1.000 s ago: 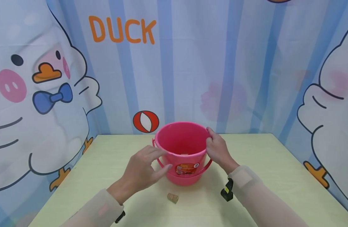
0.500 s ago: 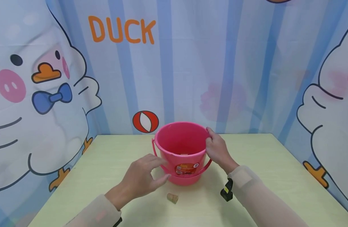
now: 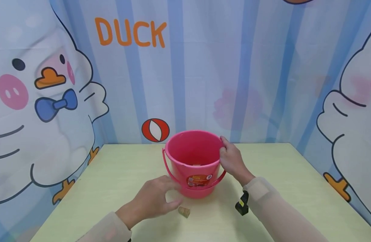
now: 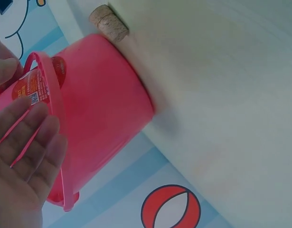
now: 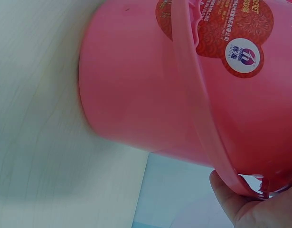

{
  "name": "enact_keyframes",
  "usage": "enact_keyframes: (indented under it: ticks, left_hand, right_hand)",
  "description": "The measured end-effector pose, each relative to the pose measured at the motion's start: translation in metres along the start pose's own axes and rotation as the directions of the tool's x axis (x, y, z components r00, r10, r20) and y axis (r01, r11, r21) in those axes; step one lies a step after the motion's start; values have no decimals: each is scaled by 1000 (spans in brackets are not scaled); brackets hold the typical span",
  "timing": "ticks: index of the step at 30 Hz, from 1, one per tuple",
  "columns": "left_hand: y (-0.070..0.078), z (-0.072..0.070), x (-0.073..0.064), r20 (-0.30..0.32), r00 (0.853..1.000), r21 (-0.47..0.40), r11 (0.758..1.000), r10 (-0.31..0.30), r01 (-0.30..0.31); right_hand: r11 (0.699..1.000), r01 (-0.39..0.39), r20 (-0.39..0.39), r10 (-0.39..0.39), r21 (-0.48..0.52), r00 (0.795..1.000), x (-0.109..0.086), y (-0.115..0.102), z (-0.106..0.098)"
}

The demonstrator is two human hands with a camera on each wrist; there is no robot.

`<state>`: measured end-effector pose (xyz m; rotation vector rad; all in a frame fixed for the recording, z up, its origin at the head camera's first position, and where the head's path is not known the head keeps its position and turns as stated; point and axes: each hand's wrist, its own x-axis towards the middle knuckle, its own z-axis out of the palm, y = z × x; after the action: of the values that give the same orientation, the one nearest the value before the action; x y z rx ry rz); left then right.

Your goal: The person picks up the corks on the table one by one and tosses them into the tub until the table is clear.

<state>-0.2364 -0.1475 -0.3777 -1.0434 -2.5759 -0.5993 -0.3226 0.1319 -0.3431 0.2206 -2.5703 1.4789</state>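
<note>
A pink plastic bucket [image 3: 198,178] stands upright on the table, its handle [image 3: 170,169] hanging down across the front. My right hand [image 3: 232,159] grips the bucket's right rim; in the right wrist view its fingers [image 5: 226,194] are bent at the rim beside the handle joint. In front of the bucket lies a cork stopper [image 3: 184,211] on its side. My left hand [image 3: 153,198] hovers just left of the cork, fingers spread and holding nothing, thumb close to it. A sliver of something pale [image 3: 196,165] shows inside the bucket, too little to identify.
The pale table [image 3: 124,168] runs back to a curtain [image 3: 200,67] printed with ducks and stripes. A black wrist strap device [image 3: 242,203] sits at my right sleeve.
My left hand has come down from beside the bucket's rim toward the cork on the table. The bucket, the cork and my right hand have stayed in place.
</note>
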Motion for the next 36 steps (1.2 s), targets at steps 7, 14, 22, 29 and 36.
enact_keyframes:
  ticks: [7,14,22,29,36]
  left_hand:
    - [-1,8,0,125,992,7,1000,-27,27]
    - [-1,13,1,194,980,-1,999,-52,53]
    - [-2,18,1,224,973,4,999,-52,53]
    - [-4,21,4,244,968,4,998,-56,57]
    - [-5,24,7,272,960,0,998,-65,68]
  right_hand:
    - [1000,-3,1,3,6,1000,-1,1,0]
    - [1000,12,0,-12,-5,1000,-2,1,0]
    - [1000,12,-1,-12,-5,1000,-1,3,1]
    - [1000,13,-2,-13,-1,1000,0,2,1]
    - [1000,14,-3,-14,-2,1000,0,1,0]
